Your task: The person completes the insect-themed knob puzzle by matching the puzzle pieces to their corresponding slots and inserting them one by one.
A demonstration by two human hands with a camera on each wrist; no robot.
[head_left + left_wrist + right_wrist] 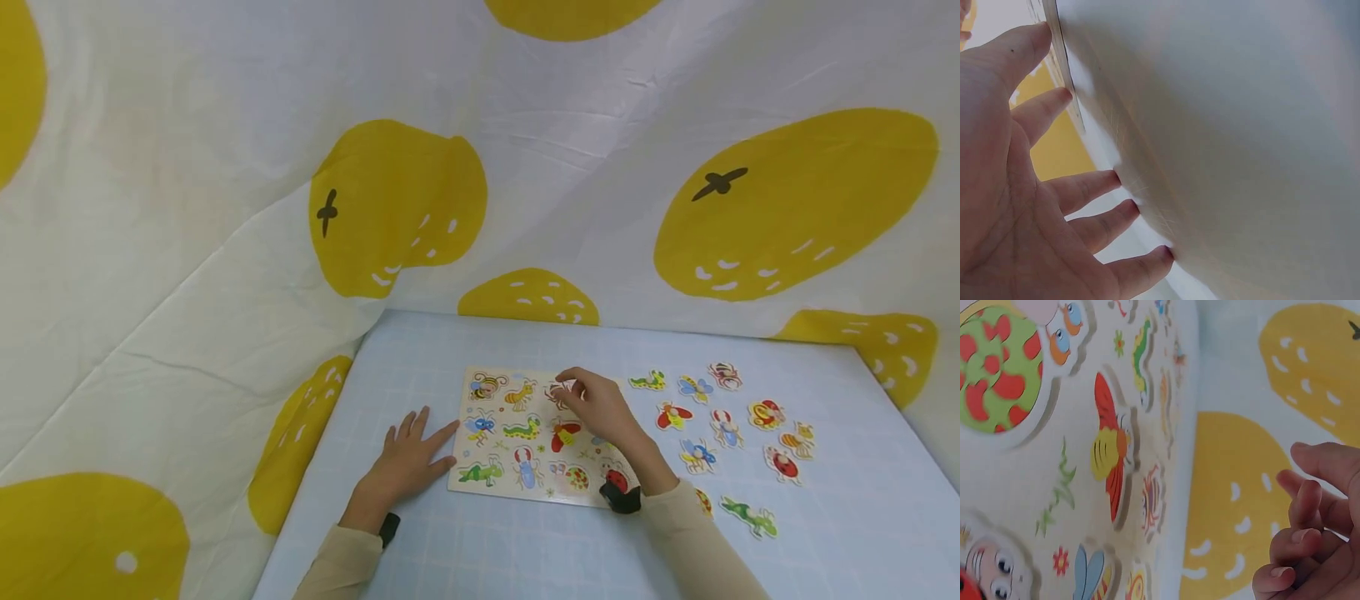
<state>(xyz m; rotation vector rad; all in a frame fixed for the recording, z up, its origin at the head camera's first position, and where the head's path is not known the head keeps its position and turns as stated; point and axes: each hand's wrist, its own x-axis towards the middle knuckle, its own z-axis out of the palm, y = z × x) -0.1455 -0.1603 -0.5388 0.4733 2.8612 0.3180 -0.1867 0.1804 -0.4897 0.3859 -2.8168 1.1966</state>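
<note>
Right hand found over the far side of the puzzle board, near the printed spider. Fingers loosely bent, thumb and forefinger apart; nothing is seen between them, and the right wrist view shows the hand clear of the board. Left hand is spread flat, holding nothing: thumb and forefinger touch the board's left edge, remaining fingertips on the table.

Board lies between the table's left edge and a scatter of loose insect pieces, which are spread toward the table's right edge. Loose spider piece lies nearest the table's far edge; grasshopper piece lies on the near side of the group. Bee piece appears seated at the board's far left corner.

Recommendations, as judgement: keep the left fingers braced so the board cannot slide. Lift one piece by thumb and forefinger, turn it to match its printed outline before lowering, then press flat. A skewed piece would likely catch on the recess rim; the right sleeve could sweep nearby pieces.
</note>
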